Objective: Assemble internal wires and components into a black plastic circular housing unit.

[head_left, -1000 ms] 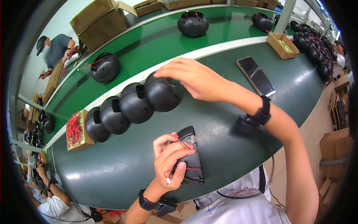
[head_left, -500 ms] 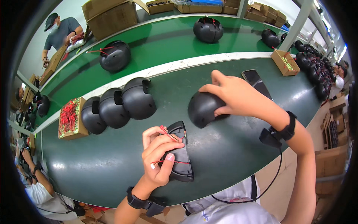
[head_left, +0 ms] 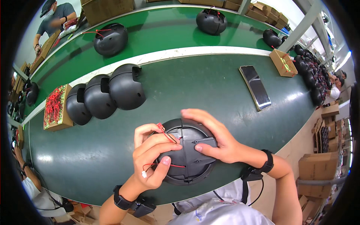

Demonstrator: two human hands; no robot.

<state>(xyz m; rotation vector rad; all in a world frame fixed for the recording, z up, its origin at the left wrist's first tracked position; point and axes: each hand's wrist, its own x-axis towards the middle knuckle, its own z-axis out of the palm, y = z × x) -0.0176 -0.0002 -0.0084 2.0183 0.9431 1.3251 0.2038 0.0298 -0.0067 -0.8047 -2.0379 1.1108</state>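
Note:
Two black plastic half shells meet along a straight seam in front of me, making a round housing. My left hand (head_left: pixel 152 161) is closed around the left half shell (head_left: pixel 175 157), its fingers and thumb lying over the inner face. A red-and-black wire with a red connector (head_left: pixel 160 126) sticks up between those fingers, and a thin red wire ends in a white connector (head_left: pixel 144 174) by the thumb. My right hand (head_left: pixel 221 142) grips the right half shell (head_left: pixel 197 165), thumb on its flat part and fingers around the far rim. The underside of the housing is hidden.
Three black shells (head_left: pixel 125 90) stand in a row at the left, beside a box of red wires (head_left: pixel 56 108). A phone (head_left: pixel 255 88) lies to the right, near a small carton (head_left: pixel 282 63). Beyond runs a green conveyor (head_left: pixel 161 32) carrying black housings (head_left: pixel 111 40). Other people work nearby.
My right hand has brought its half shell nearer and turned it against the left one, so the two edges now meet. My left hand keeps its hold. The view has shifted slightly.

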